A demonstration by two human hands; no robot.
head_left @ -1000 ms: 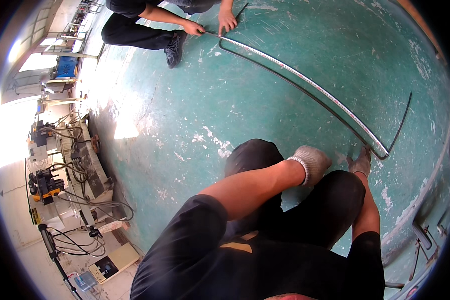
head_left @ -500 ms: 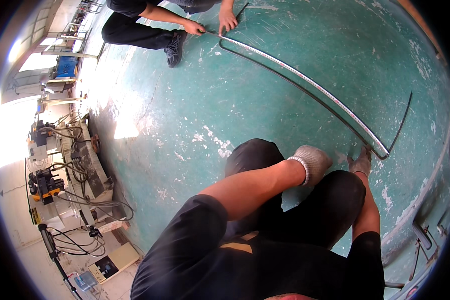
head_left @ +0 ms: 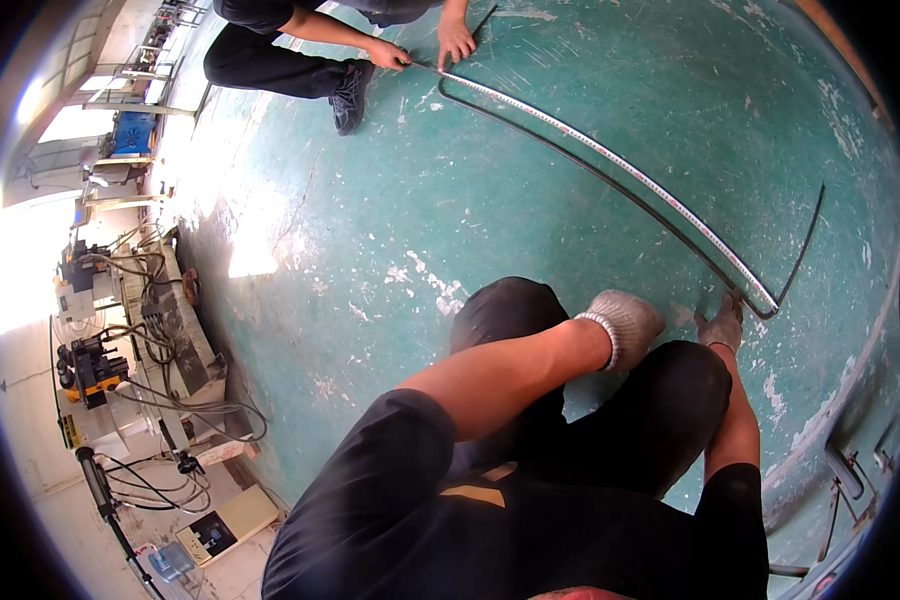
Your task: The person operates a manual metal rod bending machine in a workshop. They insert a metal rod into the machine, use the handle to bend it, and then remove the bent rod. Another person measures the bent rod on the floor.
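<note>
A long dark metal rod, bent at both ends, lies on the green floor. Alongside its long stretch runs a white measuring tape, reaching the near right bend. My right hand, in a greyish knitted glove, is down at that bend with its fingers closed at the rod; the fingertips are partly hidden. Over my knee hangs my left hand in a similar glove, away from the rod, its fingers turned out of sight. At the far end, another person's hands hold the tape and rod end.
The other person's shoe is planted left of the rod's far bend. Along the left wall stand machines with loose cables and a beige box. Metal bars and a curved edge lie at the lower right.
</note>
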